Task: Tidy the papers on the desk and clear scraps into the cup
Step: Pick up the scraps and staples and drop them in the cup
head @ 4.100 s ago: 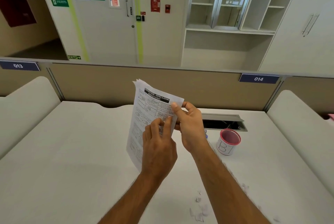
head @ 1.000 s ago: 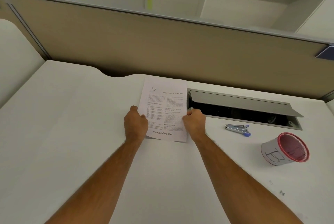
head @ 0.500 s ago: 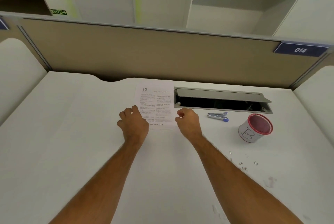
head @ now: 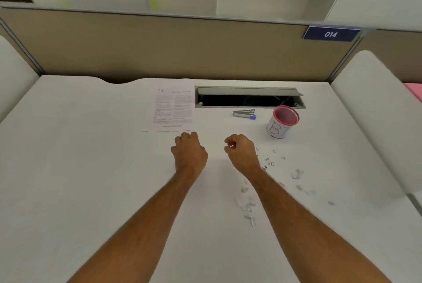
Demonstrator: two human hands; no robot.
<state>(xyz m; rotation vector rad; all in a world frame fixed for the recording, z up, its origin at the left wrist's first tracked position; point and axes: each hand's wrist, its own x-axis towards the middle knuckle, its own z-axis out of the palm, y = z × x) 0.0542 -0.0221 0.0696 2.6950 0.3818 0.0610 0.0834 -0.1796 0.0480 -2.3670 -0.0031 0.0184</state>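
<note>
Papers (head: 170,109) are lying flat at the back of the white surface (head: 80,168), right up against the open cable slot (head: 249,97), and the left hand (head: 189,152) hovers just in front of them, fingers loosely curled around nothing. Right hand (head: 241,152) is the same deal, loosely curled and empty, with the stapler (head: 244,114) and cup (head: 282,122) behind it and scraps (head: 247,202) scattered to its right.

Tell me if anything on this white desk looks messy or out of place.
Yes: torn white paper scraps and small metal staples lie scattered near the right hand, outside the red-rimmed paper cup.
</note>
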